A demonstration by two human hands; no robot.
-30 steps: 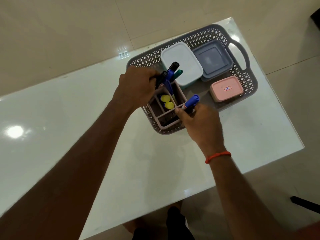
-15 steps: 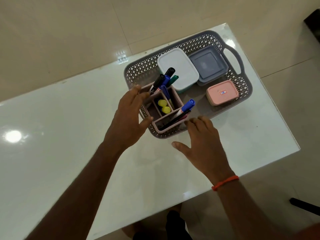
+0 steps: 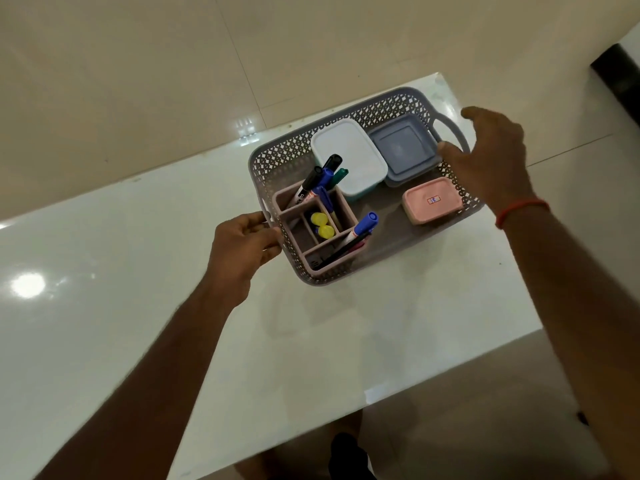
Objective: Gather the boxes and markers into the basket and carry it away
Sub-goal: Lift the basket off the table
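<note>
Basket sits on the table; left hand curls at its near handle, right hand spread over the far handle.

You're looking down at a glossy white table on a beige tiled floor; a red thread bracelet circles 1 wrist.

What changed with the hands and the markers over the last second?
Both hands let go of the markers and moved apart to the ends of the basket. The left hand now curls at the near handle; the right hand is open at the far handle, not yet closed. Markers remain in the pink organizer; the three lidded boxes have not shifted.
</note>
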